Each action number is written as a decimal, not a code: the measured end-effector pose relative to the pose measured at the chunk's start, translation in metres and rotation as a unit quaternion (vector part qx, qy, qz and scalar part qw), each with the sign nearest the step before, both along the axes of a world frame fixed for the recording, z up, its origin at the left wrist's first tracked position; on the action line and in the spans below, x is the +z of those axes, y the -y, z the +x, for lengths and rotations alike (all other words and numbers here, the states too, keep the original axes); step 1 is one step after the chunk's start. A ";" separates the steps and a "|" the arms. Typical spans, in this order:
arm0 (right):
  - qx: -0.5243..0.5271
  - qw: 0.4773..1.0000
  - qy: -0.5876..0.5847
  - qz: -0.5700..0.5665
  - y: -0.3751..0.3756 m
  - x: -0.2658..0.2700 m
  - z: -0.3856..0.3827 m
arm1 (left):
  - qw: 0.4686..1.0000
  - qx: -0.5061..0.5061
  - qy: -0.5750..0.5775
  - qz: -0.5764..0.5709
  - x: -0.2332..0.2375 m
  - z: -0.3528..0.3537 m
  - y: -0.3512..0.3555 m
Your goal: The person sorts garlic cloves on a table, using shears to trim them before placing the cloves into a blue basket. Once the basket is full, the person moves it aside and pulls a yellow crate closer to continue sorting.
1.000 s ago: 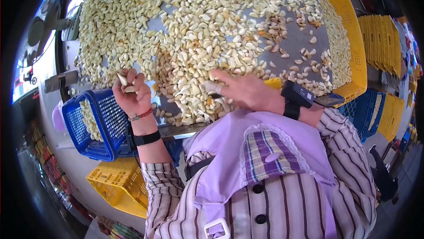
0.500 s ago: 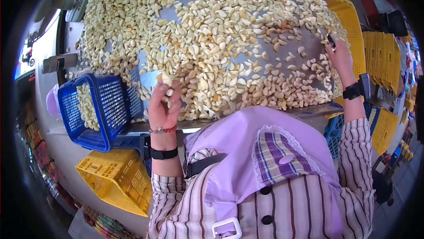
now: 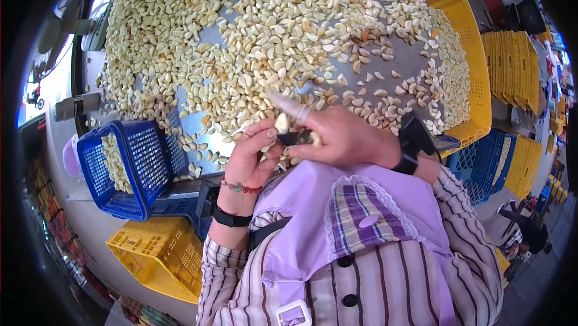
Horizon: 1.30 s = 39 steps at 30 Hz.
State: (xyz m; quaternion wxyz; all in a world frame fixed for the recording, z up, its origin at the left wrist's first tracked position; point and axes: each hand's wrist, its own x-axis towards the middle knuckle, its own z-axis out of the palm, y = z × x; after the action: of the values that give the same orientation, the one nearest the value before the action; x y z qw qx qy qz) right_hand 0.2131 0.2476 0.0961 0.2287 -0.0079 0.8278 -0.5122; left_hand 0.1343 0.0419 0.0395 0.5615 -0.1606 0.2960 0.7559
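Peeled garlic cloves (image 3: 253,49) are spread thickly over a metal table (image 3: 382,73). In front of my chest, at the table's near edge, my two hands meet. My left hand (image 3: 248,156) is closed, its thumb and fingers pinching a garlic clove (image 3: 282,123); more pale cloves may sit in its palm. My right hand (image 3: 352,137) is closed around a small dark knife (image 3: 295,138), held against the clove. Another pale piece shows beside the right thumb. The right index finger sticks out, with a whitish covering on it. The knife's edge is partly hidden by the fingers.
A blue basket (image 3: 150,163) with some cloves stands at the table's left corner, above a yellow crate (image 3: 174,250). On the right, a yellow crate (image 3: 481,79) full of cloves adjoins the table. Stacked yellow crates (image 3: 512,67) and a blue crate (image 3: 481,166) stand beyond.
My right hand has come from the far right of the table to the middle, bringing the knife to my left hand. My left hand has shifted slightly down and right.
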 end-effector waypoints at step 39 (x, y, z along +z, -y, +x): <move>-0.528 0.814 -0.053 -0.237 -0.086 -0.049 0.065 | 0.888 -0.150 -0.431 -0.055 -0.023 -0.007 -0.064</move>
State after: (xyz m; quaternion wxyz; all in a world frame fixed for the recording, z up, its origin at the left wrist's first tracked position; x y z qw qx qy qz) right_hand 0.2785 0.3341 0.0468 -0.1306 0.3493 0.5684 -0.7334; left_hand 0.1268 0.1060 0.0166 0.4757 0.1965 0.5704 0.6401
